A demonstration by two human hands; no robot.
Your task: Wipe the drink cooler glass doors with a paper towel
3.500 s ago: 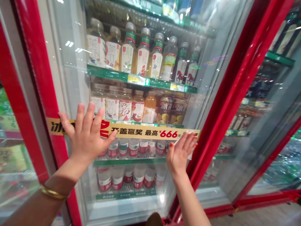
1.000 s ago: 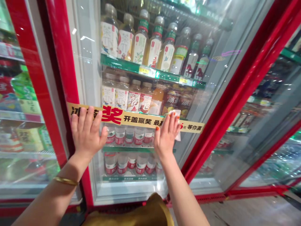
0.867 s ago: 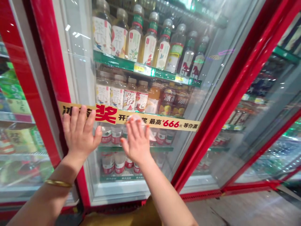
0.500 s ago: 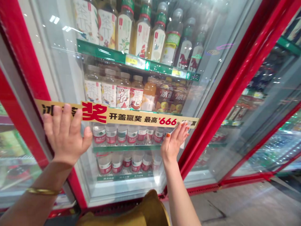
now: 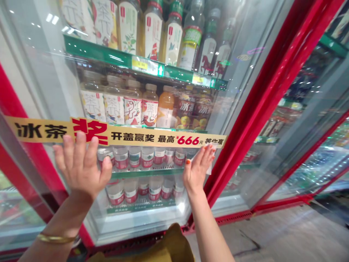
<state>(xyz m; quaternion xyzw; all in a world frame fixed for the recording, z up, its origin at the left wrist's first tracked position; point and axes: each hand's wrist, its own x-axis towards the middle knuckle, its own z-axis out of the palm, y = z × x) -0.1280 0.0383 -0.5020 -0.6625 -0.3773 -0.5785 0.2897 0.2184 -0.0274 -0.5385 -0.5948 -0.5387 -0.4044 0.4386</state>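
Lister: Change since half a second ago: left hand (image 5: 81,165) sits further right along the banner (image 5: 141,137), so the black characters at the banner's left end are now uncovered. Right hand (image 5: 196,169) stays at the banner's right end.

Checker: Left hand, condition?

Lister: Flat on the glass door (image 5: 49,83). Fingers (image 5: 80,143) spread wide and straight, holding nothing. Tips overlap the banner's lower edge under the big red character. Gold bracelet (image 5: 54,238) on the wrist.

Checker: Right hand?

Lister: Fingers (image 5: 205,154) nearly straight and close together, nails painted orange, pressing a white cloth (image 5: 209,168) against the glass. Cloth shows past the fingertips and at the hand's outer edge. It touches the banner's right tip, just beside the red door frame (image 5: 253,98).

Checker: Behind the glass?

Lister: Green shelf (image 5: 109,58) with tall tea bottles (image 5: 152,29) standing on it. Second row of drink bottles (image 5: 131,105) just above the banner. Two lower rows of small red-labelled water bottles (image 5: 141,160), seen between the hands.

Checker: Anything else?

Lister: More glass doors (image 5: 305,120) to the right. Yellow-brown garment (image 5: 169,247) at the bottom edge.
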